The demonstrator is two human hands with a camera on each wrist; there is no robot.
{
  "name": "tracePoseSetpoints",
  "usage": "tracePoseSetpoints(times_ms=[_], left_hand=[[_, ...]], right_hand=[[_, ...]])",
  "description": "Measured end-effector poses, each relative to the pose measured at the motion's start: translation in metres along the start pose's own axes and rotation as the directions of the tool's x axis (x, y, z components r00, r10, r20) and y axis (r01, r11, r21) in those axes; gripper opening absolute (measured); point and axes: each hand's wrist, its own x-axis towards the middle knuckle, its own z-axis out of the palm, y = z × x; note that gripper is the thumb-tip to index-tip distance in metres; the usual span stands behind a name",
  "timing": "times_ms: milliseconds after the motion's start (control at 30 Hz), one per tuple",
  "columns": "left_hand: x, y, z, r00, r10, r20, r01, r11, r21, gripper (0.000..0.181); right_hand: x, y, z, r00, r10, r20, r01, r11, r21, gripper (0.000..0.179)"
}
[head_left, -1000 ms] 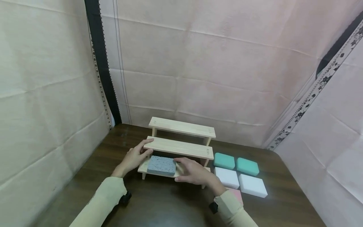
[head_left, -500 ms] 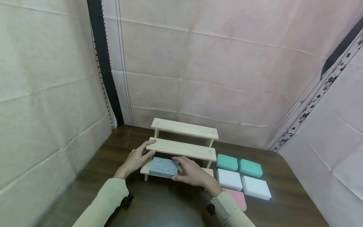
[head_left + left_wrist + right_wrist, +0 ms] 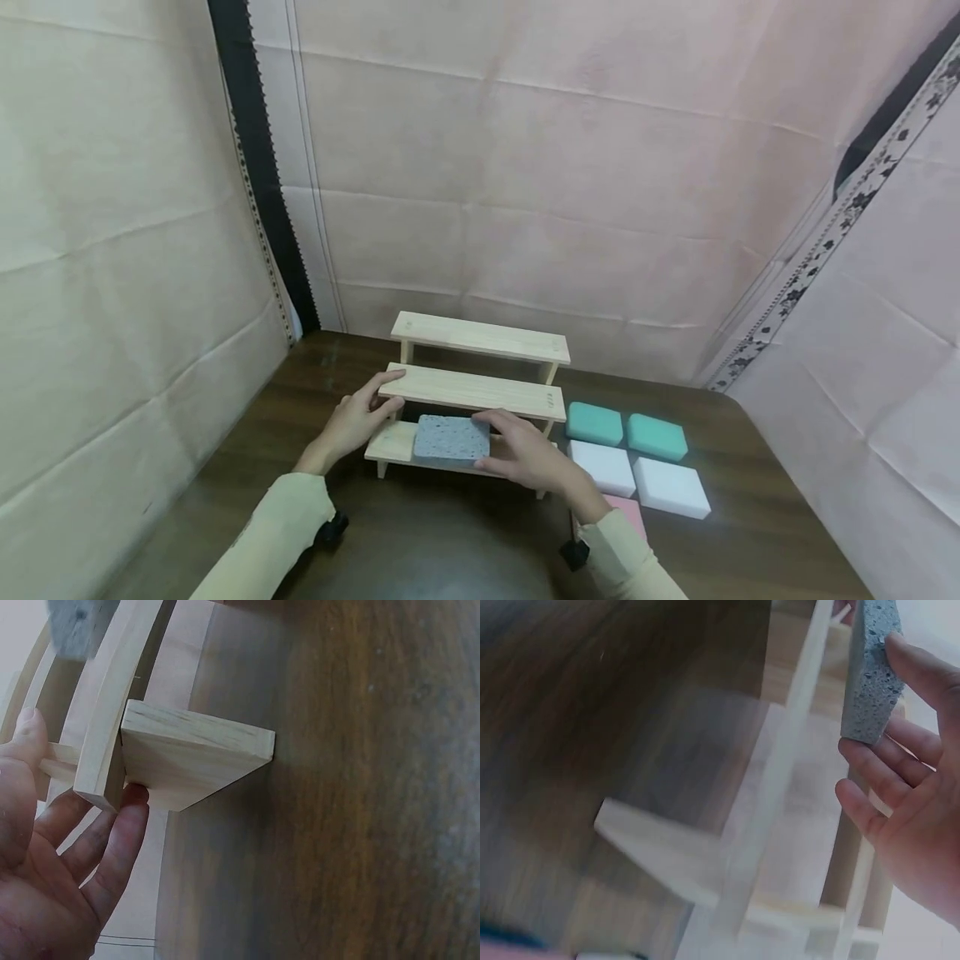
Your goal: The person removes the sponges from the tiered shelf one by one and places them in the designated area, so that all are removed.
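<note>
Head view: grey sponge (image 3: 451, 439) lying on the lowest step of the wooden rack (image 3: 480, 337), right hand (image 3: 531, 455) pinching its right end, thumb on top; left hand (image 3: 352, 421) clasps the middle step's left end. Best to seat the sponge flat, clear of the front edge, rack braced

A grey, porous rectangular sponge (image 3: 451, 438) lies flat on the lowest step of a pale wooden three-tier rack (image 3: 480, 390)
</note>
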Motion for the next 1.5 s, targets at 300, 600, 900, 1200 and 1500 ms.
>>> tracePoseSetpoints(times_ms=[300, 600, 900, 1200, 1500], left_hand=[[-0.001, -0.004, 0.003, 1.000, 0.012, -0.003, -0.012, 1.000, 0.008, 0.054], [-0.003, -0.007, -0.004, 0.997, 0.073, -0.012, -0.073, 0.997, 0.019, 0.053], [-0.003, -0.008, -0.007, 0.998, 0.056, -0.008, -0.055, 0.998, 0.040, 0.053], [0.006, -0.002, -0.002, 0.998, 0.061, -0.005, -0.061, 0.997, 0.052, 0.055], [0.005, 0.001, -0.005, 0.999, 0.055, 0.001, -0.055, 0.998, 0.039, 0.054]], right_hand=[[-0.037, 0.019, -0.018, 0.996, 0.085, -0.019, -0.084, 0.996, 0.041, 0.064], [-0.079, 0.034, -0.041, 0.983, 0.148, -0.110, -0.141, 0.988, 0.067, 0.063], [-0.133, 0.061, -0.069, 0.958, 0.240, -0.155, -0.232, 0.970, 0.070, 0.063], [-0.198, 0.085, -0.091, 0.935, 0.314, -0.164, -0.300, 0.948, 0.105, 0.061], [-0.242, 0.103, -0.100, 0.926, 0.349, -0.141, -0.330, 0.933, 0.142, 0.060]])
